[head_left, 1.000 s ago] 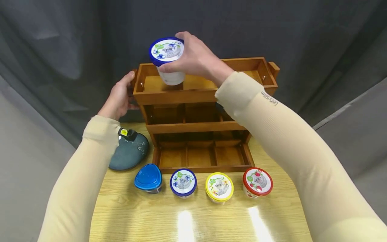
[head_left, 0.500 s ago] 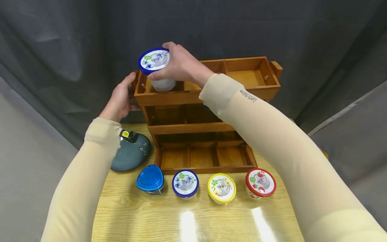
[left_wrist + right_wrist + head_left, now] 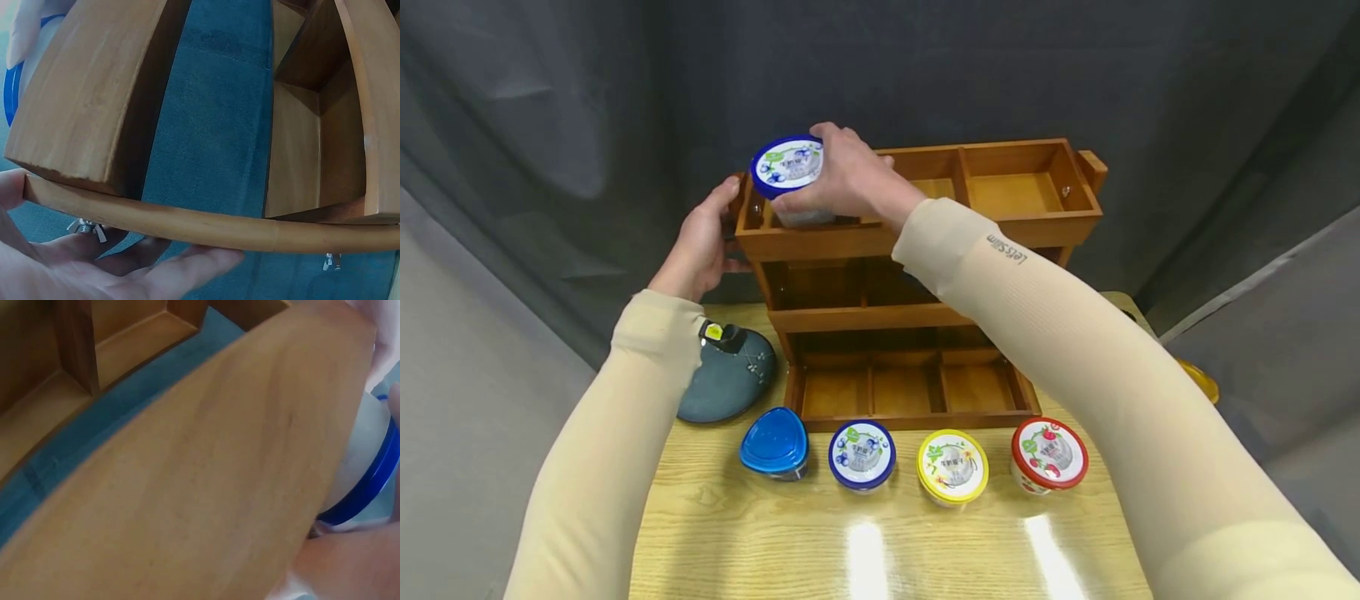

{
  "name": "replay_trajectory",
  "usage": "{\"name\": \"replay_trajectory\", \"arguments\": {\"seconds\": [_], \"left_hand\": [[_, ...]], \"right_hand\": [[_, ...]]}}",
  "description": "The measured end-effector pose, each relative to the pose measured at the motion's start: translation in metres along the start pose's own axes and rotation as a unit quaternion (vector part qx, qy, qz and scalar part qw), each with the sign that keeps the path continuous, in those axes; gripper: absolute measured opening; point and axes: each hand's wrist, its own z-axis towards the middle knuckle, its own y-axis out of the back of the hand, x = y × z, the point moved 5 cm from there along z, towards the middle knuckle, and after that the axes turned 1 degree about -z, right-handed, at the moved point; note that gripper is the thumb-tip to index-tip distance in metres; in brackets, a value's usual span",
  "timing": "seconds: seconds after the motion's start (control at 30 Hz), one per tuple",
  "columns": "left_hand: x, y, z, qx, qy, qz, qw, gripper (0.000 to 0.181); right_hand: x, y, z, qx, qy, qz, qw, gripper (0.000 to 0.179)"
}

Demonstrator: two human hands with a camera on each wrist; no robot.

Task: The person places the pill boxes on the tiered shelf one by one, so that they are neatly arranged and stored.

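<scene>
A three-tier wooden rack (image 3: 917, 242) stands on the table. My right hand (image 3: 850, 179) grips a blue-lidded tub (image 3: 788, 167) with a blueberry print, upright, its lower part down inside the top tier's left compartment and hidden by the front wall. In the right wrist view the tub's blue rim (image 3: 369, 487) shows past the wooden board, fingers beside it. My left hand (image 3: 696, 242) holds the rack's left side at the top. The left wrist view shows that hand's thumb at the end of the wooden side strip (image 3: 187, 225), fingers along its outer face near a wing nut (image 3: 87, 229).
In front of the rack stand a container with a blue triangular lid (image 3: 775, 442), a second blue-lidded tub (image 3: 862, 455), a yellow-lidded tub (image 3: 953, 467) and a red-lidded tub (image 3: 1049, 454). A dark blue-grey rounded case (image 3: 726, 379) lies left of the rack.
My right hand has moved left and down with the blue-lidded tub, from above the top tier into its left compartment. The left hand has kept its place on the rack's side.
</scene>
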Motion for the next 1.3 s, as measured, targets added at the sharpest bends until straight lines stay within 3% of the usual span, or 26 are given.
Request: {"name": "replay_trajectory", "arguments": {"seconds": [0.37, 0.93, 1.13, 1.3], "left_hand": [[-0.001, 0.002, 0.001, -0.001, 0.002, 0.003, 1.0, 0.062], [0.001, -0.008, 0.011, 0.015, 0.0, 0.008, 0.9999, 0.061], [0.001, -0.008, 0.015, 0.017, 0.004, 0.008, 0.9998, 0.064], [-0.001, -0.004, 0.012, 0.021, 0.002, 0.001, 0.9998, 0.067]], "right_hand": [[0.003, -0.01, -0.001, -0.041, -0.034, 0.019, 0.9984, 0.119], [-0.009, -0.009, -0.002, -0.045, -0.045, -0.003, 0.9979, 0.127], [-0.011, 0.008, -0.011, -0.057, -0.047, -0.036, 0.9966, 0.124], [-0.018, 0.041, -0.038, -0.077, -0.031, -0.041, 0.9957, 0.108]]}}
